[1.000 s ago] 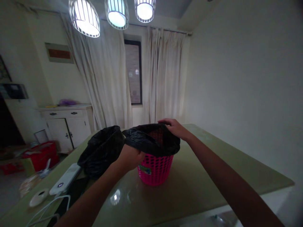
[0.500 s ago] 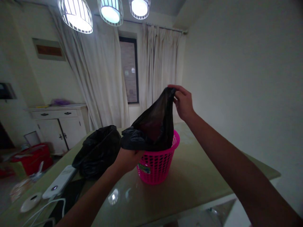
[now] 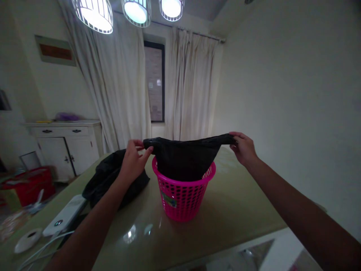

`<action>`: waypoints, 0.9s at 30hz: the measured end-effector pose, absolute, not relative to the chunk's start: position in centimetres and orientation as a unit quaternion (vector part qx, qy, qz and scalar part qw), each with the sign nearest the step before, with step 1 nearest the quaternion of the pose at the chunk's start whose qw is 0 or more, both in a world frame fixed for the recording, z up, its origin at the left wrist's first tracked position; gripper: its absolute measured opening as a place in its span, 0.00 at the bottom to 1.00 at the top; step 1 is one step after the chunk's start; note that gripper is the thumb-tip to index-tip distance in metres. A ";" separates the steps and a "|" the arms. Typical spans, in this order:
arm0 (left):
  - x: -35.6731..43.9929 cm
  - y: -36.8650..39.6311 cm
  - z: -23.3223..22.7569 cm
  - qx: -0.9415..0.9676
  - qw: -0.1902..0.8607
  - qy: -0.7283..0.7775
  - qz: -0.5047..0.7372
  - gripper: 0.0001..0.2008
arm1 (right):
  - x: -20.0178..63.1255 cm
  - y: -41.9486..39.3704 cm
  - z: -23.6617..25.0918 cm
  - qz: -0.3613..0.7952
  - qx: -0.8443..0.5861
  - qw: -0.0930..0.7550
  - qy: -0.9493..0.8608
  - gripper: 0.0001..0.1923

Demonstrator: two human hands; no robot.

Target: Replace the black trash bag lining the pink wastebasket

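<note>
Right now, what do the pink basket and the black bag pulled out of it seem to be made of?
The pink basket looks like moulded plastic: a uniform bright colour, rows of punched holes and a smooth rim. The black bag looks like thin plastic film: it hangs limp, creases, and stretches taut between the left hand and the right hand. Its finish seems dull, though the light is dim.

Three caged pendant lamps [image 3: 135,13] glow overhead, leaving the room dim. Pale curtains [image 3: 186,86] hang from a rod either side of a dark-framed window [image 3: 154,82] in the far wall. A bare off-white wall [image 3: 296,94] runs along the right. To the left stands a white cabinet [image 3: 64,145] with dark handles, a framed picture [image 3: 55,51] above it. The glossy greenish table [image 3: 239,203] reflects the lamps.
</note>
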State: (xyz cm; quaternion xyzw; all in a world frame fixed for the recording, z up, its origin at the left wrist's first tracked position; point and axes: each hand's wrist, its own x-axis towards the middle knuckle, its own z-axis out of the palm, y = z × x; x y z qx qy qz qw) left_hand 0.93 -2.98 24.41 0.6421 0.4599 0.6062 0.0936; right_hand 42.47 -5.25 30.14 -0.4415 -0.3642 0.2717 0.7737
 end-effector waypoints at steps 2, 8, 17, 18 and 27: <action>1.4 -1.8 24.3 0.614 0.212 0.452 0.611 0.35 | 42.2 -5.0 30.0 0.280 -0.436 0.767 -0.379 0.12; 1.3 -1.8 26.6 0.595 0.297 0.394 0.635 0.22 | 43.4 -4.0 30.1 0.229 -0.480 0.733 -0.425 0.18; 3.0 -5.7 31.5 0.546 0.386 0.204 0.715 0.11 | 39.9 -5.4 31.6 -0.096 -0.479 0.598 -0.635 0.20; 3.9 -6.4 32.0 0.562 0.395 0.193 0.700 0.10 | 37.5 -6.0 31.8 -0.074 -0.424 0.572 -0.698 0.26; 1.7 -6.3 31.5 0.695 0.259 0.222 0.633 0.32 | 26.5 -3.7 31.3 0.178 -0.360 0.266 -0.876 0.20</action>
